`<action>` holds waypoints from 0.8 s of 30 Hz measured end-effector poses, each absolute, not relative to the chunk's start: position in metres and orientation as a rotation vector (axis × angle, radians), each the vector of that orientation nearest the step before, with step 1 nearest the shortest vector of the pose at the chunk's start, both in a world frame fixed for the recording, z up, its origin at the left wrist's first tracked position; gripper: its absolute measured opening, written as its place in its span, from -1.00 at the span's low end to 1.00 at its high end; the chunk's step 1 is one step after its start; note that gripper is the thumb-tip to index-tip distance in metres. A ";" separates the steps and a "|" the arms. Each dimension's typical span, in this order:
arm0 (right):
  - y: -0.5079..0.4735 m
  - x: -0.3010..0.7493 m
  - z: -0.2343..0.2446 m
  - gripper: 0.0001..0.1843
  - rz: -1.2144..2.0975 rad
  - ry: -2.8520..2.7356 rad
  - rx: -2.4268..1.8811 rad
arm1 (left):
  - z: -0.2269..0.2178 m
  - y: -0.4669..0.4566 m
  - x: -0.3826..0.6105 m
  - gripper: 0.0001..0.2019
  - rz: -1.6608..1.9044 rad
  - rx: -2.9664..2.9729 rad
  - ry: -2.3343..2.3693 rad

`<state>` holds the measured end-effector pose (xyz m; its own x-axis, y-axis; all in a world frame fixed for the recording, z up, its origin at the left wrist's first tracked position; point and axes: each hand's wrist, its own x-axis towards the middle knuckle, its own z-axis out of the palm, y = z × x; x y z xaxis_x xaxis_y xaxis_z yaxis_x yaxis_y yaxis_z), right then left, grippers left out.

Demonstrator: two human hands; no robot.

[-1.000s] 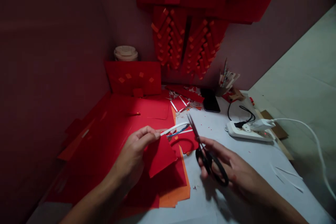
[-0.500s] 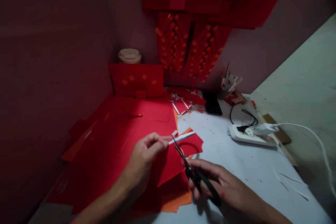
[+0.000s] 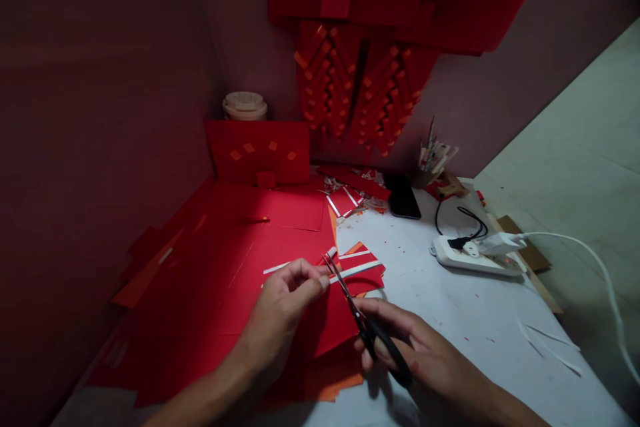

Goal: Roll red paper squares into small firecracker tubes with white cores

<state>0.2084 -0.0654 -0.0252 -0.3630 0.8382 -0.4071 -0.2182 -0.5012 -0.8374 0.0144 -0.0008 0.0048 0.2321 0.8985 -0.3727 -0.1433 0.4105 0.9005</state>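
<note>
My left hand (image 3: 295, 293) pinches the near end of a narrow white strip (image 3: 361, 269) between thumb and fingertips. In my right hand (image 3: 407, 337) is a pair of scissors with black handles (image 3: 387, 350), fingers wrapped round the loops. The slightly parted scissor blades (image 3: 341, 277) point away and cross the strip just beside my left fingertips. Whether they touch it I cannot tell. Small red paper pieces (image 3: 376, 277) with white strips lie beneath, on a large red sheet (image 3: 240, 293).
A white power strip (image 3: 477, 260) with plugs and cables lies right. Farther back are a phone (image 3: 403, 197), a pen holder (image 3: 425, 175), paper scraps (image 3: 345, 201) and an upright red card (image 3: 257, 140). Cut white slivers (image 3: 553, 347) lie near the right edge. Red paper decorations (image 3: 360, 87) hang behind.
The white strip now lies lower and flatter across the red pieces, where more white strips show. Both hands stay close together, and the scissors have shifted slightly left.
</note>
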 end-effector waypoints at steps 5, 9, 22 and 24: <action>-0.068 0.209 -0.029 -0.33 1.941 -0.883 -1.131 | 0.006 -0.003 0.015 -0.77 0.844 0.816 1.103; -0.068 0.208 -0.035 -0.39 1.917 -0.863 -1.115 | 0.005 -0.005 0.015 -0.80 0.879 0.803 1.074; -0.068 0.211 -0.035 -0.44 1.958 -0.881 -0.999 | 0.004 -0.002 0.012 -0.81 0.832 0.763 0.966; -0.068 0.212 -0.033 -0.45 1.961 -0.880 -0.997 | 0.005 -0.002 0.012 -0.80 0.820 0.769 0.957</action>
<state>0.2116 -0.0679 -0.0328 -0.4127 0.8456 -0.3385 -0.3094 -0.4797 -0.8210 0.0124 -0.0016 0.0048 0.3396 0.8589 -0.3835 -0.2472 0.4749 0.8446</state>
